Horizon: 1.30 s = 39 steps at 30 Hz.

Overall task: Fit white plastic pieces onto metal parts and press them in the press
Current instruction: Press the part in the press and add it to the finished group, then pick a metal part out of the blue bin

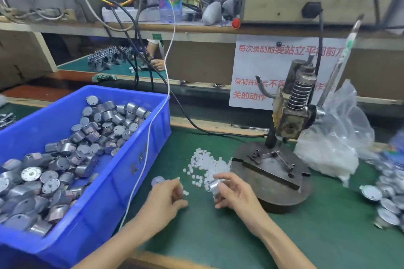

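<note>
Workshop bench, green tabletop (218, 236), with a shelf of cables and boxes behind. I am viewing from the head camera, which looks down.

- Right hand (236, 194): the fingers are curled round one metal part (215, 185), a small silver can. It is held just above the tabletop and angled toward the other hand.
- Left hand (168, 196): the fingers are curled at the near edge of the scattered white plastic pieces (203, 166). I cannot tell whether they already pinch one, because the view is too blurred.
- Flat silver disc (157, 180): lies on the tabletop just beyond the left fingertips.
- Press (290, 113): upright and spring-loaded. Its round base plate (284, 194) is just right of the right hand, and the held part is not yet on it.
- Blue bin (122, 181): at the far left, heaped with more metal parts.
- Plastic bag (341, 137): beside the press on its right.

Step in hand, as I judge it: fitting — one can is picked and a white piece is being sought or brought to it. The next move calls for seating that piece squarely on the can's end, then carrying both to the base plate's fixture.
</note>
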{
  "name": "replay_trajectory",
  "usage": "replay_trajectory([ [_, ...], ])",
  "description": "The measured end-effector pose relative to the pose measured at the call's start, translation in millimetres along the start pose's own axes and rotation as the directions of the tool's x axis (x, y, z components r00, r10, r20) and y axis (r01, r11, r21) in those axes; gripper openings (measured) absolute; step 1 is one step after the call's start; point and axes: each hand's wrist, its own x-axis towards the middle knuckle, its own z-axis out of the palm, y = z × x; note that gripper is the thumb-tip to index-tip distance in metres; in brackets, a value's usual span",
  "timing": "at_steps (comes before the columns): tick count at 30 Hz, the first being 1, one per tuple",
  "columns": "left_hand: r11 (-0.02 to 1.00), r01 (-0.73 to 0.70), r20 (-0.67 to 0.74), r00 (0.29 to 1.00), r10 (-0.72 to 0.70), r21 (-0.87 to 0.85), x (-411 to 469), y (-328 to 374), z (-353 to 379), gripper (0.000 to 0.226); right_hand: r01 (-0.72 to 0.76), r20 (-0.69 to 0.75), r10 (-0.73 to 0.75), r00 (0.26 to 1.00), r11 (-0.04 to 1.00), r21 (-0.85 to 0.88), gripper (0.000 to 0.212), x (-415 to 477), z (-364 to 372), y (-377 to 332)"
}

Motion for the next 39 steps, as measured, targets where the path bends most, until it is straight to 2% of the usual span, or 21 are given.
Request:
replay_trajectory([
  [5, 0.999, -0.029, -0.058, 0.998, 0.032, 0.045, -2, -17, 12, 0.034, -0.062, 0.009, 0.061, 0.998, 0.994, 0.094, 0.022, -1, 3, 11],
  [8, 0.97, -0.151, -0.041, 0.986, 0.162, 0.191, 3, -13, 16, 0.022, -0.08, 0.031, 0.077, 0.997, 0.988, 0.13, 0.034, 1, 0, 11],
  [12, 0.924, -0.35, -0.057, 0.93, 0.362, 0.155, 15, 6, 30, 0.009, -0.005, -0.035, 0.003, 0.999, 0.999, -0.05, 0.02, 10, 1, 13],
  [15, 0.868, -0.447, -0.103, 0.874, 0.475, 0.216, 23, 5, 41, 0.006, 0.054, -0.09, -0.074, 0.993, 0.975, -0.215, 0.019, 15, 4, 16],
  [21, 0.915, -0.403, -0.199, 0.895, 0.398, 0.02, 27, -12, 49, 0.009, 0.113, -0.094, -0.163, 0.982, 0.911, -0.396, 0.016, 13, 4, 26],
  [22, 0.927, -0.375, -0.208, 0.908, 0.364, -0.012, 28, -12, 48, 0.014, 0.124, -0.09, -0.177, 0.98, 0.899, -0.42, 0.015, 14, 4, 27],
  [24, 0.943, -0.323, -0.216, 0.929, 0.3, -0.078, 29, -13, 47, 0.039, 0.132, -0.089, -0.191, 0.978, 0.884, -0.449, 0.014, 14, 4, 27],
  [26, 0.946, -0.308, -0.189, 0.939, 0.286, -0.097, 28, -13, 46, 0.057, 0.145, -0.086, -0.211, 0.974, 0.864, -0.482, 0.013, 14, 5, 27],
  [34, 0.949, -0.297, -0.162, 0.947, 0.277, -0.111, 27, -14, 46, 0.056, 0.261, 0.019, -0.33, 0.944, 0.709, -0.655, 0.018, 14, 9, 28],
  [39, 0.947, -0.302, -0.167, 0.945, 0.282, -0.106, 27, -16, 47, 0.056, 0.286, 0.046, -0.355, 0.934, 0.663, -0.692, 0.019, 14, 10, 29],
])
